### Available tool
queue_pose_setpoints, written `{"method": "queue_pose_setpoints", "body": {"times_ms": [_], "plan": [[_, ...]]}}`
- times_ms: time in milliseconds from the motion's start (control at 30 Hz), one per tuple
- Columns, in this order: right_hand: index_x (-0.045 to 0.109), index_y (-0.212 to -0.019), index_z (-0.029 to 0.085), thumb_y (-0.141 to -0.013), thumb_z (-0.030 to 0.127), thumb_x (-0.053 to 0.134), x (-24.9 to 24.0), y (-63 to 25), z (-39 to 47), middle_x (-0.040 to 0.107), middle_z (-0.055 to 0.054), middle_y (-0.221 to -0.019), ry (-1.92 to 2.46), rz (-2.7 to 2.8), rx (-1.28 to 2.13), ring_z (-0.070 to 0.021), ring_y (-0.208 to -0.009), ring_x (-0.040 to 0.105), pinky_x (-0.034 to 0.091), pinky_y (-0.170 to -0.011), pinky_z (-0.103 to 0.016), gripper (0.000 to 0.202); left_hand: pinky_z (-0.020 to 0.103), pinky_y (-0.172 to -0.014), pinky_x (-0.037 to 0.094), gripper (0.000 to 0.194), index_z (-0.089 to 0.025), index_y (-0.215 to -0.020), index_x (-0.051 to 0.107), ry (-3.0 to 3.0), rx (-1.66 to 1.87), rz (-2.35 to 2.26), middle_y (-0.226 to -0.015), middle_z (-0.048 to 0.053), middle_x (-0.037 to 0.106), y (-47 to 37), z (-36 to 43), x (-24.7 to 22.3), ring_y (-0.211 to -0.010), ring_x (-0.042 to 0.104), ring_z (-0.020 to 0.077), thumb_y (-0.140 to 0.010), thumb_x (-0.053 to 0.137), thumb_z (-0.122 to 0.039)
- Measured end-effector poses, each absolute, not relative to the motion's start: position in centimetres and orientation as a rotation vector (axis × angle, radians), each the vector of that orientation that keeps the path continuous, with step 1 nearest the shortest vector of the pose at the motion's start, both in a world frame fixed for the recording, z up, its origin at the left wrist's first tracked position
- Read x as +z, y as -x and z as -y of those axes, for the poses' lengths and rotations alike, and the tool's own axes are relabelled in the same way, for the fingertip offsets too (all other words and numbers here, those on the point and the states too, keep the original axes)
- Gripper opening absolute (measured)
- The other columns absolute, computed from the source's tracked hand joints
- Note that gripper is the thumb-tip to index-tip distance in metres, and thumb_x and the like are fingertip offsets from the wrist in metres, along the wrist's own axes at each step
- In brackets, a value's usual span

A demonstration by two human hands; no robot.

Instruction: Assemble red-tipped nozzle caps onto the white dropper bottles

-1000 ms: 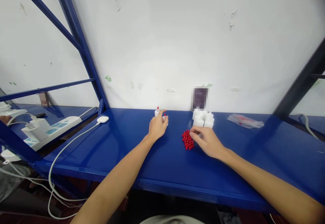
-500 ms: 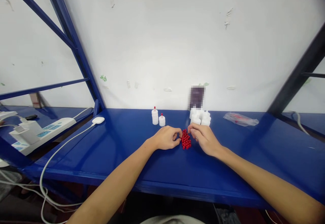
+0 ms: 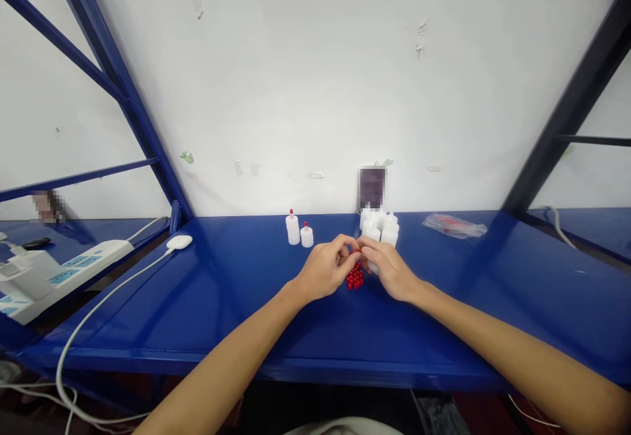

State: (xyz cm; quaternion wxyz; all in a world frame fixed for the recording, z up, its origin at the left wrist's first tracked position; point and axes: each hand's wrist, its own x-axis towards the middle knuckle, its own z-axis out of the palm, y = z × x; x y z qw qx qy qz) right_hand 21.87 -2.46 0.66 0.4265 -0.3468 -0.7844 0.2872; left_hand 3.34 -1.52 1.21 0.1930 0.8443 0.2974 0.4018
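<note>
A glossy blue metal shelf [image 3: 256,303] runs wall to wall under a scuffed white wall [image 3: 315,80], framed by slanted blue steel struts [image 3: 123,87] on the left and a dark one on the right. At the middle of the shelf lies a small heap of red plastic caps [image 3: 353,278]. The left hand [image 3: 326,269] and right hand [image 3: 387,266] meet just above that heap, fingertips pinched together; a small white bottle [image 3: 373,267] shows under the right fingers, but whether either hand truly grips it or a cap cannot be told. Just behind the heap stands a cluster of white plastic bottles [image 3: 379,225]. Left of the heap, near the wall, stand two white bottles with red caps [image 3: 298,231]. Right of the heap lies a clear plastic bag [image 3: 453,225]. Far left of the heap, a white mouse-shaped device [image 3: 179,242] on a cable and a white power strip [image 3: 64,272].
</note>
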Motion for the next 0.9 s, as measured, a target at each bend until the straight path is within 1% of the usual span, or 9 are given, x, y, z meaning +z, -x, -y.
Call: {"method": "queue_pose_setpoints", "body": {"times_ms": [167,267,333,467,600,700,800,833,900], "plan": [[0.051,-0.085,0.019,-0.1,0.039,0.034,0.9,-21.4,3.0,0.056,0.0,-0.077,0.722,1.969,0.824,-0.0143,-0.066,0.049,0.039,-0.063,-0.03,0.031,0.02,-0.058,0.036,0.012,-0.018,-0.102,0.053,-2.435,1.088,-0.713,-0.067,-0.006,0.053,-3.8,2.1,0.7,-0.055,0.046,0.0065,-0.096,0.047,-0.027],[0.05,-0.095,0.02,-0.098,0.031,0.036,1.0,-21.2,3.2,0.059,0.0,-0.082,0.737,1.97,0.841,-0.0148,-0.069,0.052,0.041,-0.065,-0.029,0.018,0.02,-0.057,0.035,0.014,-0.018,-0.105,0.053,-2.462,1.051,-0.747,-0.064,-0.006,0.052,-3.6,1.8,0.4,-0.053,0.046,0.007,-0.095,0.047,-0.026],[0.046,-0.101,0.022,-0.094,0.025,0.035,0.9,-21.2,3.2,0.056,0.002,-0.077,0.774,1.956,0.855,-0.0143,-0.065,0.049,0.039,-0.061,-0.028,0.012,0.02,-0.057,0.035,0.015,-0.018,-0.105,0.054,-2.477,0.993,-0.779,-0.061,-0.007,0.05,-3.6,1.7,0.3,-0.051,0.045,0.0072,-0.095,0.046,-0.025],[0.039,-0.103,0.024,-0.087,0.016,0.033,1.0,-21.2,3.4,0.05,0.005,-0.068,0.796,1.958,0.839,-0.014,-0.059,0.044,0.037,-0.058,-0.028,0.019,0.02,-0.056,0.034,0.016,-0.018,-0.106,0.055,-2.47,0.915,-0.776,-0.058,-0.007,0.05,-3.6,1.8,0.5,-0.05,0.046,0.0073,-0.094,0.046,-0.023],[0.038,-0.097,0.023,-0.088,0.016,0.035,1.4,-21.3,3.6,0.045,0.003,-0.076,0.814,1.963,0.678,-0.0139,-0.064,0.042,0.037,-0.061,-0.028,0.012,0.02,-0.055,0.033,0.017,-0.018,-0.107,0.056,-2.421,0.949,-0.756,-0.059,-0.007,0.05,-3.9,2.0,0.5,-0.049,0.043,0.0064,-0.093,0.046,-0.021],[0.036,-0.097,0.023,-0.091,0.021,0.037,1.4,-21.2,3.6,0.043,0.003,-0.077,0.839,1.968,0.629,-0.0141,-0.065,0.042,0.037,-0.063,-0.028,0.006,0.019,-0.053,0.031,0.013,-0.018,-0.102,0.054,-2.337,0.953,-0.748,-0.056,-0.008,0.047,-4.1,2.2,0.4,-0.047,0.039,0.006,-0.093,0.045,-0.023],[0.038,-0.107,0.023,-0.093,0.029,0.042,1.2,-21.2,3.2,0.047,0.001,-0.083,0.868,1.977,0.565,-0.0154,-0.071,0.046,0.039,-0.067,-0.03,0.015,0.018,-0.049,0.029,0.012,-0.019,-0.097,0.048,-2.174,1.014,-0.777,-0.054,-0.009,0.045,-3.9,1.7,0.7,-0.045,0.035,0.0061,-0.094,0.045,-0.03],[0.038,-0.111,0.022,-0.092,0.029,0.043,1.2,-21.4,3.0,0.047,0.001,-0.085,0.875,1.971,0.539,-0.0155,-0.071,0.047,0.039,-0.068,-0.03,0.02,0.018,-0.048,0.027,0.014,-0.019,-0.096,0.047,-2.101,1.088,-0.834,-0.053,-0.009,0.044,-3.7,1.3,0.9,-0.044,0.034,0.0063,-0.093,0.045,-0.032],[0.037,-0.114,0.022,-0.089,0.024,0.043,1.3,-21.9,2.4,0.047,0.0,-0.086,0.879,1.925,0.489,-0.0157,-0.07,0.047,0.04,-0.069,-0.031,0.026,0.018,-0.047,0.026,0.016,-0.02,-0.092,0.046,-1.938,1.303,-1.03,-0.052,-0.009,0.042,-3.0,0.2,1.4,-0.043,0.033,0.0065,-0.091,0.046,-0.036]]}}
